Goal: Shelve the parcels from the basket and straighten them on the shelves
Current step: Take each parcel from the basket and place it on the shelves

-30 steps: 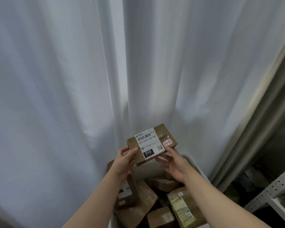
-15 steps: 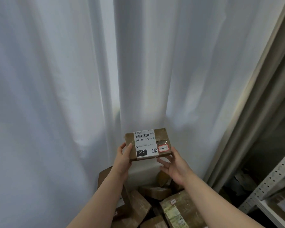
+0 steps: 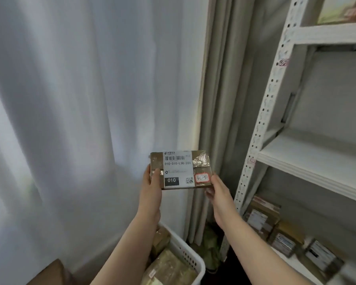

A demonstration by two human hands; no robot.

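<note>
**A:** ok so where's the parcel at?

**B:** Held up in mid-air in front of the person, label side facing them. It's a small brown taped parcel (image 3: 181,170) with a white shipping label that reads 010-010-L30-551. There's a red-edged sticker (image 3: 202,177) with handwriting near its lower right corner.

**A:** both hands on it?

**B:** yep. The left hand (image 3: 151,192) grips the left edge, thumb curled over the front and fingers behind. The right hand (image 3: 219,194) holds the lower right corner, thumb by the sticker and fingers tucked underneath.

**A:** and the basket?

**B:** White plastic basket (image 3: 190,262) down near them, under the left forearm, with more brown boxes (image 3: 171,268) inside.

**A:** shelves?

**B:** White metal rack (image 3: 261,124) off to the right. The parcel is left of it, not touching. Its lowest shelf has a row of labelled packages (image 3: 263,217), kinda blurry. Far side is a white curtain (image 3: 80,99), with a beige drape (image 3: 218,99) between that and the rack.
</note>
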